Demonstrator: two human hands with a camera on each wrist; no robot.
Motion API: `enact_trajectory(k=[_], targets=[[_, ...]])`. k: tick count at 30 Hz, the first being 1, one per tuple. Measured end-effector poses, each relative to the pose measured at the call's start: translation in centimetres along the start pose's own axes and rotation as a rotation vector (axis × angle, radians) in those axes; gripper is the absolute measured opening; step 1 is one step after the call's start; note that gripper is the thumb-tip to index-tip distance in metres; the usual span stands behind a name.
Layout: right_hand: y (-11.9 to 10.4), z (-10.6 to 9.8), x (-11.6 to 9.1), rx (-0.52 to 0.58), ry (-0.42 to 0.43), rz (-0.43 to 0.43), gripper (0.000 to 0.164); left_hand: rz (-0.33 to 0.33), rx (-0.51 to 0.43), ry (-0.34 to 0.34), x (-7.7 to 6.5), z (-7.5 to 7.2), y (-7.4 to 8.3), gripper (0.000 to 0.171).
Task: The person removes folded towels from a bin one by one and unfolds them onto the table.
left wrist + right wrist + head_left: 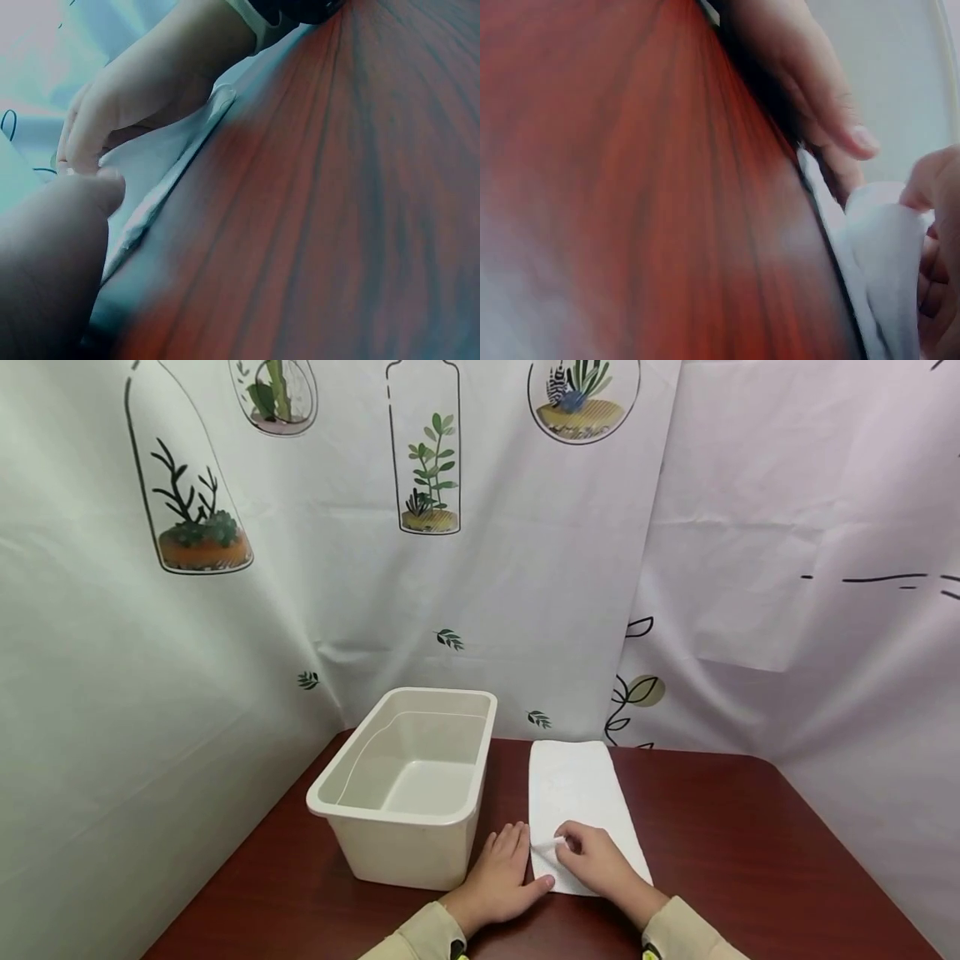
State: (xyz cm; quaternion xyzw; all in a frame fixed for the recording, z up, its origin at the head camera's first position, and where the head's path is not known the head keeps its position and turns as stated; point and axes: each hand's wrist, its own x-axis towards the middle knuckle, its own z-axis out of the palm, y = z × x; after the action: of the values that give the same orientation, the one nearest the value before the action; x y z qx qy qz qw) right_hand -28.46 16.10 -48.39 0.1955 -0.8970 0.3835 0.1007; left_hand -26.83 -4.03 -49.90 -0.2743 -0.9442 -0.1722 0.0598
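A folded white towel lies lengthwise on the table, its near end close to me. My right hand pinches the upper layer near the towel's left edge. The right wrist view shows this white layer raised in a fold between thumb and fingers. Flat beside the left edge is my left hand, fingers straight and pointing away from me. Its thumb reaches over the towel's near left corner. In the left wrist view the towel's near edge shows stacked layers.
An off-white plastic bin stands left of the towel, right by my left hand, with nothing visible inside it. The dark red wood-grain table runs back to a white curtain printed with plants, which also hangs along both sides.
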Motion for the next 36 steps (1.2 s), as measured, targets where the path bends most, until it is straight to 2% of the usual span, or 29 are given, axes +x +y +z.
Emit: enact_trajectory(k=[3, 6, 7, 10, 15, 20, 27, 36], targets=[[0.0, -0.4, 0.1, 0.121, 0.071, 0.143, 0.007, 0.006, 0.023, 0.005, 0.2, 0.3, 0.2, 0.085], [0.1, -0.7, 0.2, 0.297, 0.136, 0.281, 0.01, 0.002, 0.026, 0.016, 0.3, 0.5, 0.3, 0.082], [0.1, -0.8, 0.3, 0.362, 0.157, 0.32, 0.012, 0.001, 0.029, 0.017, 0.3, 0.5, 0.4, 0.081], [0.5, -1.2, 0.3, 0.46, 0.225, 0.397, 0.014, 0.009, 0.046, 0.017, 0.3, 0.6, 0.7, 0.078], [1.0, -2.2, 0.1, 0.449, 0.27, 0.443, 0.017, 0.042, 0.111, -0.027, 0.3, 0.5, 1.2, 0.074], [1.5, -3.1, -0.4, 0.496, 0.278, 0.473, 0.02, 0.045, 0.144, -0.08, 0.7, 0.7, 1.4, 0.073], [2.4, -4.4, -0.9, 0.473, 0.313, 0.457, 0.018, 0.049, 0.175, -0.092, 1.1, 1.6, 1.0, 0.073], [4.2, -6.5, -2.3, 0.402, 0.359, 0.428, 0.015, 0.043, 0.149, -0.136, 1.2, 1.0, 1.3, 0.073]])
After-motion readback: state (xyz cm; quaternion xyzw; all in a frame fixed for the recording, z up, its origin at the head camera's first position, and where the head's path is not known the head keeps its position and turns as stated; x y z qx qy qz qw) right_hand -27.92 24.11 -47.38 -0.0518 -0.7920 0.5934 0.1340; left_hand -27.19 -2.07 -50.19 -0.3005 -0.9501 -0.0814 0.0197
